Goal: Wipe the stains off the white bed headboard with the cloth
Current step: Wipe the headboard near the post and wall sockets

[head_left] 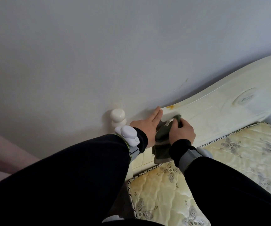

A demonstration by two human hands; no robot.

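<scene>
A plain pale wall (pixel 98 46) stood behind the bed, marked with a few small dark specks and a faint yellowish streak above the headboard (pixel 213 115). A rounded white knob (pixel 117 116) capped the bedpost at the headboard's low end, just left of the hands. Below lay a bare quilted mattress (pixel 239 160), cream with grey flower patterns and a dark braided border. Something pinkish (pixel 4 149) sat at the far left, too blurred to name. Both arms in dark sleeves (pixel 82 176) reached in, each with a white and grey device strapped at the wrist (pixel 128 135), and they hid the bedpost's lower part.

The left hand (pixel 147 126) lay flat, fingers (pixel 157 114) straight and together, their tips resting on the headboard's curved top edge against the wall. The right hand (pixel 181 132) had its fingers curled round a dark green cloth (pixel 161 144), pressing the bunched end onto the headboard's face just below an orange-brown stain (pixel 170 107). The rest of the cloth hung down between the two wrists towards the mattress.

Further right, an oval emblem (pixel 245 99) was moulded into the headboard; it seemed to carry raised characters, but I could not read them.
</scene>
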